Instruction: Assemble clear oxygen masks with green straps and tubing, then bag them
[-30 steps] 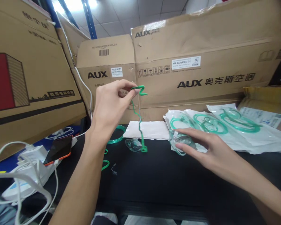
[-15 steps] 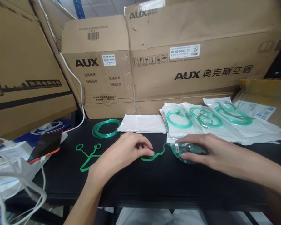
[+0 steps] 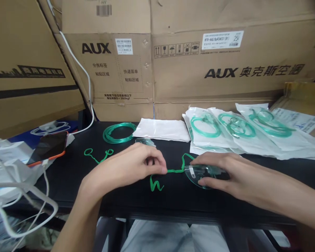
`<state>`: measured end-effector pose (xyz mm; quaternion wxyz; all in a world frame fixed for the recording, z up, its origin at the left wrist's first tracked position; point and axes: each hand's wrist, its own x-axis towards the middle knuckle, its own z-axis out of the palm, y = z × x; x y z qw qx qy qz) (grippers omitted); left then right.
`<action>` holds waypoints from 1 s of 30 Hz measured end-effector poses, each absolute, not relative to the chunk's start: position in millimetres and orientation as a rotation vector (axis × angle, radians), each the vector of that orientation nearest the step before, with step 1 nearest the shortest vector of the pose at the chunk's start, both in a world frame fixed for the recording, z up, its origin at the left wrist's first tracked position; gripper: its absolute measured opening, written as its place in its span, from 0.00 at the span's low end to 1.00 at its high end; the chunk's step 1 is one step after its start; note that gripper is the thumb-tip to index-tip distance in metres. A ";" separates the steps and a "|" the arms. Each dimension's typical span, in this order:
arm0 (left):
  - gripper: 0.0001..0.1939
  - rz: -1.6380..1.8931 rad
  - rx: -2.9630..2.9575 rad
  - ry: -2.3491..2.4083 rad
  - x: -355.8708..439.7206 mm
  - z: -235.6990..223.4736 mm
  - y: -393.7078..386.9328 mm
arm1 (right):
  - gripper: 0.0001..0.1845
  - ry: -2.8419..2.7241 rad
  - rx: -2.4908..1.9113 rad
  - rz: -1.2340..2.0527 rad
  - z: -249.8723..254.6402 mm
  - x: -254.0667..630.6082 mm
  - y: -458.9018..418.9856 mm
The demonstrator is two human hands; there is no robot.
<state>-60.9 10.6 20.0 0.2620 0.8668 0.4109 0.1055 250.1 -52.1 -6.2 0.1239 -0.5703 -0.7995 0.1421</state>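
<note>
Left of mask (image 3: 199,172): left hand (image 3: 141,161) pinching green strap (image 3: 175,171) | right hand (image 3: 231,171) clasping mask | one strap end loose; fastening unclear

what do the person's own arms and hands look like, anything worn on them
The left hand and right hand are bare, with no gloves. No sleeve shows on the left forearm or the right forearm, and I see no watch, bracelet, ring or marking. The upper arms are out of view.
</note>
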 end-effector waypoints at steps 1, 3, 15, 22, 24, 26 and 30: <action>0.09 0.222 2.331 1.110 -63.0 20.2 8.0 | 0.27 -2.331 -1.665 0.375 -5.7 248.8 -52.4; 0.13 0.107 2.306 1.138 -66.0 20.2 2.9 | 0.27 -2.312 -1.677 0.310 -4.1 248.5 -53.2; 0.03 0.089 2.322 1.091 -56.1 10.8 10.1 | 0.25 -2.143 -1.599 0.330 4.7 240.5 -50.6; 0.02 0.379 2.412 0.866 -29.9 12.9 4.6 | 0.25 -2.002 -1.501 0.457 12.2 226.0 -48.8; 0.01 0.455 2.403 0.785 -25.0 14.2 3.5 | 0.24 -2.010 -1.464 0.480 13.1 224.7 -50.3; 0.01 0.533 2.381 0.723 -23.3 15.1 3.2 | 0.24 -2.023 -1.433 0.494 12.9 224.4 -50.7; 0.02 0.631 2.312 0.668 -24.5 16.5 3.1 | 0.25 -2.011 -1.426 0.455 11.8 225.1 -49.1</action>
